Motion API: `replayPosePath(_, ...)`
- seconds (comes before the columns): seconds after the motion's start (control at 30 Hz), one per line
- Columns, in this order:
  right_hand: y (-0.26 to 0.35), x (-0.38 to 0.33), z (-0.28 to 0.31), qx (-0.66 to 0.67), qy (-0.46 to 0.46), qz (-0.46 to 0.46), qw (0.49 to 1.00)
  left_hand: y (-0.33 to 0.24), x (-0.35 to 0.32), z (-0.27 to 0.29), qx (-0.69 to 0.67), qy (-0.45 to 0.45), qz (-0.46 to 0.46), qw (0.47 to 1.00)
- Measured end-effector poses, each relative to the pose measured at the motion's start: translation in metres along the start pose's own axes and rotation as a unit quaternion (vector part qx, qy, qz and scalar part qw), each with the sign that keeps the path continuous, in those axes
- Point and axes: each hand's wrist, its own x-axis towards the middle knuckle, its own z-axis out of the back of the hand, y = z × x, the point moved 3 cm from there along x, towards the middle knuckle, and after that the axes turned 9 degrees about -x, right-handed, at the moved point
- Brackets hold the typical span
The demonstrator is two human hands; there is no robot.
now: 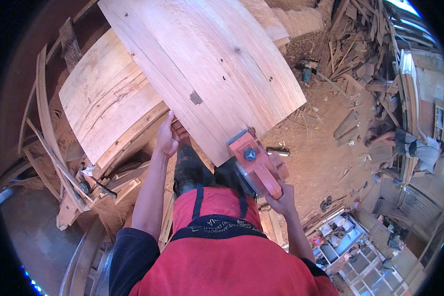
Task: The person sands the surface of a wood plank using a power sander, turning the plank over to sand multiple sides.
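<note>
A wide wooden panel (207, 64), made of joined planks with a few dark knots, lies slanting in front of me. My right hand (281, 198) is closed around the rear handle of an orange-red electric planer (256, 165) with a dark knob. The planer's front end meets the panel's near end, toward the right corner. At the panel's left edge is my left hand (169, 136), palm turned up, thumb apart and fingers loosely bent. Those fingertips come right up to the edge; whether they bear on the panel I cannot tell.
Under the panel, another wooden panel (108, 93) sticks out left. Offcuts and a black-handled tool (106, 189) lie lower left. A green power tool (307, 74) sits on the sawdust-covered ground near a scrap wood pile (362, 44). Far right is another person (424, 148); lower right, a cluttered tray (343, 237).
</note>
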Motion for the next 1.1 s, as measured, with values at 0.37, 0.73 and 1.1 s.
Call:
replayPosePath(0.37,0.098,0.120,-0.017,0.024,-0.032,0.094,0.995,0.003,0.000,0.003,-0.001,-0.005,-0.001,1.000)
replayPosePath(0.73,0.247,0.261,-0.047,0.038,-0.046,0.135,0.989,0.010,-0.003,0.010,0.050,-0.052,-0.005,0.997)
replayPosePath(1.1,0.356,0.402,-0.081,0.025,-0.088,0.184,0.979,0.007,-0.010,-0.002,0.231,-0.004,-0.097,0.968)
